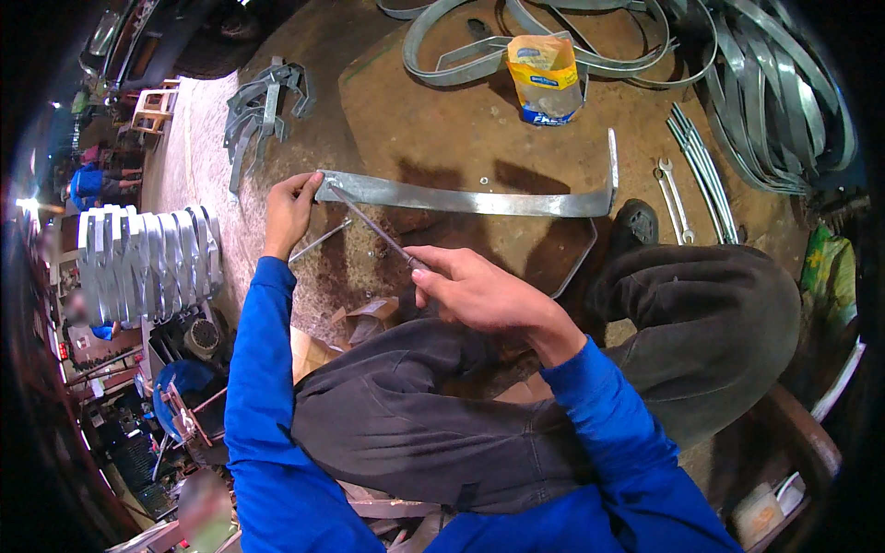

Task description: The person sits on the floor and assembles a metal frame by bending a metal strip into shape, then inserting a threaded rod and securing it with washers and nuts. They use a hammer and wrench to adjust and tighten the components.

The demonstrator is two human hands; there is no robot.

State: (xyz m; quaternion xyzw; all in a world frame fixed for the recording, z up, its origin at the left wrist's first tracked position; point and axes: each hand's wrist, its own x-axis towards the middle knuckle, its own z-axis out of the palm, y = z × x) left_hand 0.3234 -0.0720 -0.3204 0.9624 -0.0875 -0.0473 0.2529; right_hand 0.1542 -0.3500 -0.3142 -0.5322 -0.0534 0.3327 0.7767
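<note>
A long flat metal strip (pixel 442 196), bent upward at its right end, lies across the space in front of me. My left hand (pixel 290 212) pinches its left end between thumb and fingers. In my right hand (pixel 489 288) is a thin rod-shaped tool (pixel 376 226), its handle mostly hidden by my fingers; whether it is a file or a screwdriver cannot be told. The tool's tip meets the strip close to my left fingertips. Below the strip's left end rests another thin metal rod (pixel 320 241).
A yellow-and-blue bag (pixel 546 83) stands beyond the strip. Coiled metal bands (pixel 774 92) pile up at the far right, near long rods (pixel 705 170) and two wrenches (pixel 675 198). Metal brackets (pixel 267 106) sit far left; bent strips (pixel 147 258) are stacked left. People are in the background.
</note>
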